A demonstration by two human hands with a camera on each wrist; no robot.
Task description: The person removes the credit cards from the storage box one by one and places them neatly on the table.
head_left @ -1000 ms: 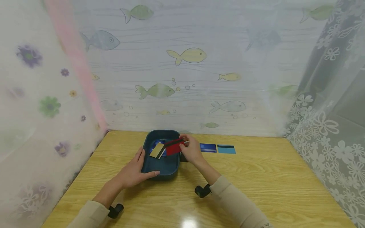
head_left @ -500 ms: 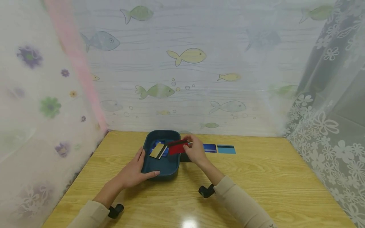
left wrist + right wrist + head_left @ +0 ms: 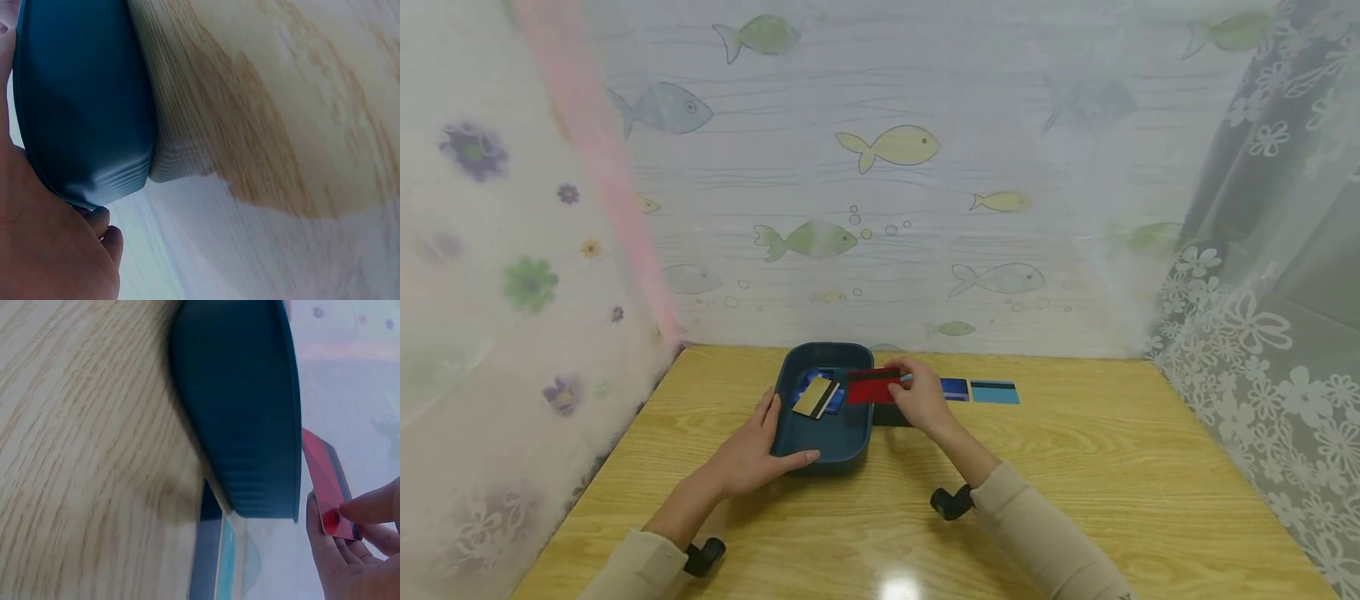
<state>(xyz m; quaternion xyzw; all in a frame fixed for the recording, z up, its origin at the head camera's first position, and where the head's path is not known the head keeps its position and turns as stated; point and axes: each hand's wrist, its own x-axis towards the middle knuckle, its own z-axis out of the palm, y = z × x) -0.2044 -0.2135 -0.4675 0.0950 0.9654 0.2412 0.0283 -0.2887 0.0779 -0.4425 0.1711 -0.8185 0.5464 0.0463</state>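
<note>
My left hand (image 3: 745, 446) holds a dark blue rectangular tub (image 3: 823, 439) at its near left corner, thumb along the front rim and fingers on the left side. In the left wrist view, fingertips (image 3: 99, 220) bend around the rim. My right hand (image 3: 921, 393) pinches a red card (image 3: 868, 388) with a dark stripe, held over the tub's right rim. The right wrist view shows thumb and fingers on the end of this red card (image 3: 326, 481). Inside the tub, a gold card (image 3: 814, 397) with a black stripe lies on blue cards (image 3: 836, 403).
Right of the tub, a blue card (image 3: 956, 389) and a light blue card (image 3: 995, 392) lie in a row on the wooden table (image 3: 1112, 467). A black card (image 3: 891, 415) lies close beside the tub, partly hidden by my right hand. A fish-patterned curtain (image 3: 925, 250) hangs behind.
My right hand has moved slightly right with the red card, which has turned more level and uncovered more of the gold card. My left hand has stayed on the tub.
</note>
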